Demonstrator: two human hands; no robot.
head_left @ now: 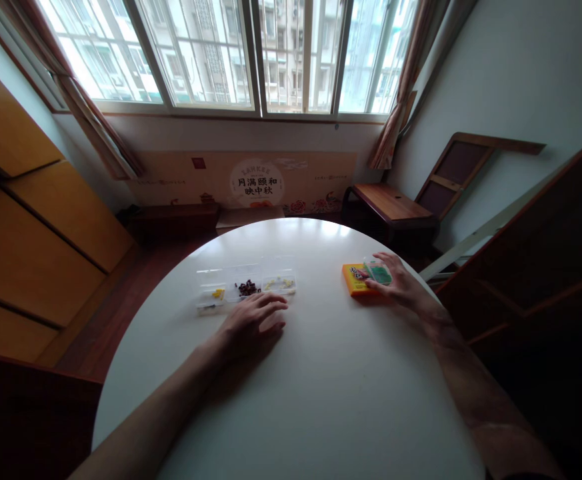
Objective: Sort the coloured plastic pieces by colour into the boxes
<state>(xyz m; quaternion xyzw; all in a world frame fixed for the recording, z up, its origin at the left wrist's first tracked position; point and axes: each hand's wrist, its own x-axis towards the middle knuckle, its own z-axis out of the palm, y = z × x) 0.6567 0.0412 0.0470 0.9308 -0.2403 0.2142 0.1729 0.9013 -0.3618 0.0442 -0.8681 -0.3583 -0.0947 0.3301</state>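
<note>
My right hand grips a small clear plastic box with green contents, its thumb and fingers on opposite edges. The clear box is over the right part of an orange-and-yellow box with printed lettering. I cannot tell whether the two touch. My left hand rests near the table's middle, fingers apart and holding nothing. Just beyond it stand three clear boxes: one with yellow bits, one with dark brown pieces, and one with pale yellow pieces. Their lids appear raised at the back.
Everything stands on a round white table. A wooden chair or bench is beyond it at the right, and wooden cabinets line the left. A printed banner hangs below the barred window.
</note>
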